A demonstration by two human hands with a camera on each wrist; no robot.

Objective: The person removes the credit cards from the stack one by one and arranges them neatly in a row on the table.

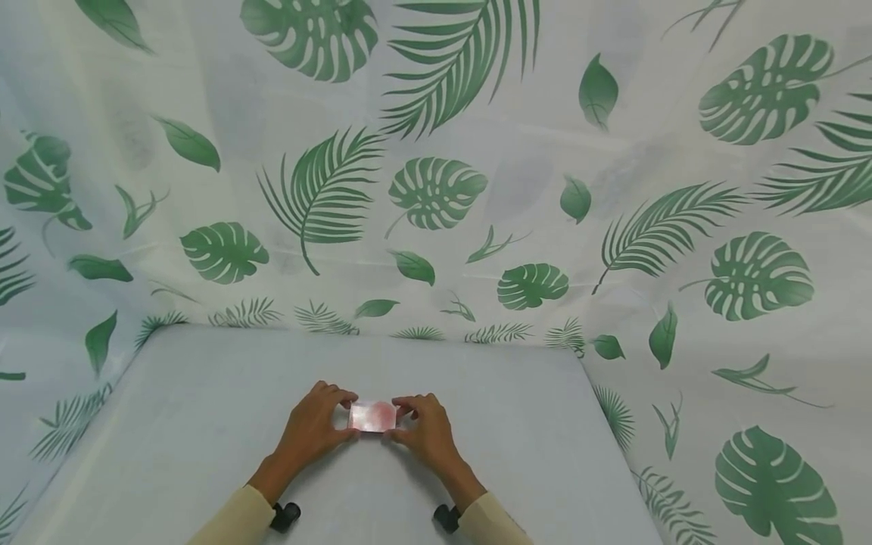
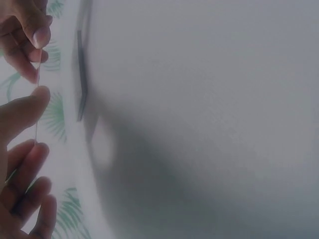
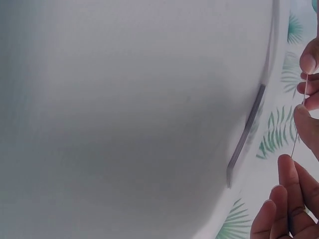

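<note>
A small, thin, glossy card point(image 1: 372, 417), whitish with a pink round patch toward its right side, is held up between the two hands. My left hand point(image 1: 312, 425) pinches its left end between thumb and fingers. The right hand point(image 1: 429, 433) pinches the right end likewise. Both wrist views show the card edge-on as a fine line, the left hand's other fingers point(image 2: 46, 211) loosely bent below it. Close by on the table lies a flat dark stack point(image 3: 246, 130) of thin layers, seen from its edge; the card and hands mostly cover it in the head view.
The white table point(image 1: 225, 378) spreads around both hands. Behind and at the sides hangs a pale curtain point(image 1: 436, 288) printed with green leaves, meeting the table's back edge. Dark wrist cameras point(image 1: 284, 518) are worn at the sleeve ends.
</note>
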